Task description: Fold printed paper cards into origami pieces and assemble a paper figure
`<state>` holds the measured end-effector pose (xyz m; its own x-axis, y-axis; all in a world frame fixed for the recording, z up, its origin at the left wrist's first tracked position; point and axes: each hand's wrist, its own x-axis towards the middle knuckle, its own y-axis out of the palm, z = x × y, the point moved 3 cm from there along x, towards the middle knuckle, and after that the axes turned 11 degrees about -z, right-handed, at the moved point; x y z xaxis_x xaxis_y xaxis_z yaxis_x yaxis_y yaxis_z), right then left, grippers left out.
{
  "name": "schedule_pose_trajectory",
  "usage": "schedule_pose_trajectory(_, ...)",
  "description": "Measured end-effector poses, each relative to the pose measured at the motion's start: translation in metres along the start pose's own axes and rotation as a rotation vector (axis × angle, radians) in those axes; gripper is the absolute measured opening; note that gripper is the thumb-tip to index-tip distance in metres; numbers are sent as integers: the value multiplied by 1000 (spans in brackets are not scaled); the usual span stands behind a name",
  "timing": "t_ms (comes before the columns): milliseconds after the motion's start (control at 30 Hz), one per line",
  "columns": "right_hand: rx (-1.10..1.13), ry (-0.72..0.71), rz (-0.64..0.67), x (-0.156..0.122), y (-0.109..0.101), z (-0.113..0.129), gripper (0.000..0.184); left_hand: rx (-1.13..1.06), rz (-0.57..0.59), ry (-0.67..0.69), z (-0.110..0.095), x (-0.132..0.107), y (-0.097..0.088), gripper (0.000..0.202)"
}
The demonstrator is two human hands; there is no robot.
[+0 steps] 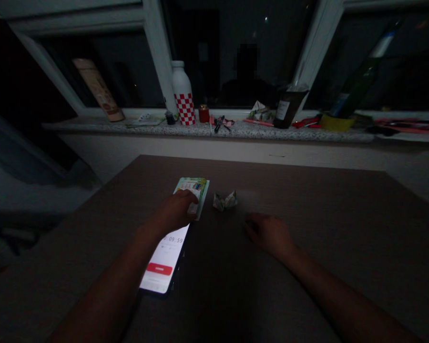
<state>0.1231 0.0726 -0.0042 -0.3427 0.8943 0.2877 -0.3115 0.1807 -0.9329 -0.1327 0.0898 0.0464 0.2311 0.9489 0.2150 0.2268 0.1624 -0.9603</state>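
Observation:
My left hand [178, 208] lies over a green and white printed paper pad [195, 185], its fingers and thumb closed at the pad's right side. Under that wrist is a lit phone [164, 259] showing a timer and a red button; the hand and forearm cover part of it. A small folded paper piece [225, 201] with two raised points stands on the table between my hands. My right hand [270, 233] rests at the right of this folded piece, not touching it. Its fingers are loosely bent, with a gap to the thumb and nothing visible in them.
The brown table [325, 205] reaches toward a granite windowsill [243, 131]. Along the sill stand a tan flask [100, 90], a red-checked white bottle [183, 93], a small red jar [203, 114], a dark drink cup [288, 108] and a tilted green bottle [361, 78]. The room is dim.

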Motion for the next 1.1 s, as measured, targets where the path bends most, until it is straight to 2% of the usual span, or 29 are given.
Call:
schedule_pose_trajectory(300,30,8,-1,-4,0,-2,22,-21,52,-74,11,3,8,24)
schedule_pose_trajectory(467,85,8,1,-5,0,-4,21,-41,-16,-120,13,7,1,19)
schedule_pose_trajectory(567,154,-18,5,-10,-9,2,20,-40,-129,-154,7,5,-12,24)
schedule_pose_trajectory(600,198,-34,-5,-12,-14,5,20,-45,-196,-181,3,2,-17,25)
schedule_pose_trajectory(633,306,-51,-49,-16,-20,9,18,-111,-332,-216,-2,-2,-25,23)
schedule_pose_trajectory(667,410,-51,-99,-20,-27,12,16,-183,-449,-222,-10,-7,-32,20)
schedule_pose_trajectory(733,576,-8,-164,-27,-35,15,16,-340,-604,-181,-31,-18,-43,15)
schedule_pose_trajectory(767,639,36,-191,-31,-37,15,22,-411,-631,-157,-44,-23,-46,11)
schedule_pose_trajectory(833,778,122,-254,-37,-37,12,56,-575,-595,-121,-71,-31,-46,7)
schedule_pose_trajectory(900,959,192,-260,-42,-33,8,79,-772,-470,-122,-97,-34,-40,8)
schedule_pose_trajectory(967,1181,228,-246,-45,-29,5,81,-940,-316,-150,-119,-35,-27,11)
schedule_pose_trajectory(1000,1285,239,-235,-46,-28,4,78,-1005,-202,-158,-128,-34,-19,11)
schedule_pose_trajectory(1100,1471,331,-234,-51,-27,-1,68,-1169,-15,-150,-148,-30,3,12)
